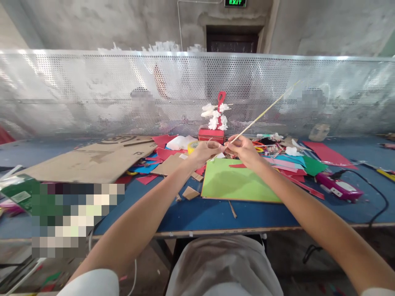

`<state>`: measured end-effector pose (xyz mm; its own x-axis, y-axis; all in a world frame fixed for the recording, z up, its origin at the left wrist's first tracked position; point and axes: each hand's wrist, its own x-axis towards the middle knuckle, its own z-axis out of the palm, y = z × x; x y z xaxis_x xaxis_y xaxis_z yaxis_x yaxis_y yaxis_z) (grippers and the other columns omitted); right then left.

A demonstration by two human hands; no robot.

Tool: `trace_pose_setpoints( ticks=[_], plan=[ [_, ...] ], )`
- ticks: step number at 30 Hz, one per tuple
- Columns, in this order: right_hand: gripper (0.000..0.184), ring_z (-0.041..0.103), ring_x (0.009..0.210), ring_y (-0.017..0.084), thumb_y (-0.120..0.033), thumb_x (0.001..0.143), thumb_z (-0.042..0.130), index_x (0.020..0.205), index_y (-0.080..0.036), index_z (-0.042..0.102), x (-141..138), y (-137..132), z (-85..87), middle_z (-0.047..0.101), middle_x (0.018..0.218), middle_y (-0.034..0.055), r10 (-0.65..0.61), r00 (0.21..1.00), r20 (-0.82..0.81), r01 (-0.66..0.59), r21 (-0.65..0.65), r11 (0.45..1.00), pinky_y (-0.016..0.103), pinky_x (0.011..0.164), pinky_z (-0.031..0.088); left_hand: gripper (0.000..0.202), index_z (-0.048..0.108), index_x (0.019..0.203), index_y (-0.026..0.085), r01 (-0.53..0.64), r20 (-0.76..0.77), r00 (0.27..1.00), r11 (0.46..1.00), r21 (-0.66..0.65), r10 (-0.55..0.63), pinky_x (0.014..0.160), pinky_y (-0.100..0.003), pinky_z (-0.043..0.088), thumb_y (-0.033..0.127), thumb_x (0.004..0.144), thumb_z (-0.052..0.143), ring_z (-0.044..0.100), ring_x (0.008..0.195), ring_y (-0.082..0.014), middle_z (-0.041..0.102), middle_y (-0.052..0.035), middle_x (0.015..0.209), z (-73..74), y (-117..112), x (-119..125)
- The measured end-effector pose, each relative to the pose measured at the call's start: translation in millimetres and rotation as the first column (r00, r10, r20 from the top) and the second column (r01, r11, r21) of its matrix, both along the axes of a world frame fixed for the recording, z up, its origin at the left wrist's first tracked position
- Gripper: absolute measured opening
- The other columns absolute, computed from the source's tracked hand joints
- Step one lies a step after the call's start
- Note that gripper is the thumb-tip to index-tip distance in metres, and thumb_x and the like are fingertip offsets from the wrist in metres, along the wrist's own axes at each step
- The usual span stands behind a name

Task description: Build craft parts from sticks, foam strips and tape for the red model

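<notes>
A long, thin pale stick slants up to the right above the table, its far tip thin and blurred. My right hand pinches it near the lower end. Close beside, my left hand has its fingertips closed at that same lower end; the exact contact is hard to see. Below both hands lies a bright green sheet with a strip of red paper on it. Just behind them stands a red box with a red looped upright and white tufted blossoms around it.
A roll of yellow tape sits behind my left hand. Cardboard covers the left side. Paper scraps, a green piece, and a purple power strip with a black cord are to the right. A perforated metal screen bounds the table's back.
</notes>
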<state>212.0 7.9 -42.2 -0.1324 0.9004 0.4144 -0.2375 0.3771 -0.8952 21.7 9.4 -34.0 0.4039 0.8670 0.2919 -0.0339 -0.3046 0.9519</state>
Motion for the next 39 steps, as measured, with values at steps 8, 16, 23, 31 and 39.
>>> trace_pose_setpoints(
  ticks=[8, 16, 23, 31, 39],
  plan=[
    [0.044, 0.072, 0.075, 0.015, -0.036, 0.057, 0.093, 0.088, -0.023, 0.064, 6.0, 4.8, -0.1, 0.071, 0.078, -0.002, -0.017, 1.0, -0.019, 0.016, -0.046, 0.999, 0.038, 0.085, 0.062, 0.033, 0.07, 0.077, 0.016, 0.022, 0.033, 0.999, 0.998, 0.06, -0.024, 0.055, -0.025, 0.032, 0.048, 0.073, 0.081, 0.044, 0.056, -0.0079, 0.057, -0.0002, 0.065, -7.9, 6.4, 2.7],
    [0.046, 0.072, 0.075, 0.016, -0.036, 0.054, 0.094, 0.088, -0.023, 0.065, 7.4, 4.6, 0.7, 0.074, 0.079, -0.001, 0.027, 1.0, -0.002, -0.027, -0.027, 0.999, 0.038, 0.084, 0.062, 0.036, 0.067, 0.074, 0.015, 0.024, -0.03, 0.999, 0.997, 0.076, -0.022, 0.058, -0.024, 0.037, 0.047, 0.07, 0.084, 0.051, 0.061, -0.0089, 0.063, -0.0028, 0.068, -0.5, -3.5, 4.2],
    [0.042, 0.073, 0.079, 0.019, -0.037, 0.06, 0.092, 0.089, -0.023, 0.066, 6.4, 4.8, -1.6, 0.074, 0.084, 0.0022, 0.042, 0.999, 0.019, -0.042, -0.013, 0.999, 0.04, 0.085, 0.062, 0.038, 0.069, 0.077, 0.015, -0.011, -0.018, 1.0, 0.995, 0.096, 0.012, 0.058, -0.024, 0.034, 0.046, 0.065, 0.086, 0.048, 0.06, -0.008, 0.062, -0.0011, 0.067, -4.4, 1.4, 4.6],
    [0.043, 0.072, 0.074, 0.018, -0.042, 0.058, 0.092, 0.087, -0.022, 0.067, 4.8, 3.7, 0.2, 0.075, 0.083, 0.0016, 0.066, 0.997, 0.038, -0.067, 0.027, 0.997, 0.041, 0.087, 0.061, 0.03, 0.074, 0.08, 0.016, -0.042, -0.045, 0.998, 0.993, 0.111, 0.047, 0.063, -0.026, 0.038, 0.039, 0.066, 0.086, 0.055, 0.066, -0.0111, 0.068, -0.0035, 0.076, -10.7, 9.7, 2.1],
    [0.036, 0.066, 0.072, 0.015, -0.039, 0.064, 0.088, 0.09, -0.022, 0.069, 3.9, -3.8, 4.2, 0.071, 0.082, 0.0008, 0.04, 0.992, 0.119, -0.049, 0.072, 0.996, 0.031, 0.072, 0.057, 0.032, 0.072, 0.079, 0.015, -0.151, 0.01, 0.989, 0.982, 0.117, 0.151, 0.059, -0.025, 0.037, 0.041, 0.066, 0.086, 0.052, 0.061, -0.0085, 0.066, -0.0013, 0.072, -7.9, 4.3, 8.6]
  ],
)
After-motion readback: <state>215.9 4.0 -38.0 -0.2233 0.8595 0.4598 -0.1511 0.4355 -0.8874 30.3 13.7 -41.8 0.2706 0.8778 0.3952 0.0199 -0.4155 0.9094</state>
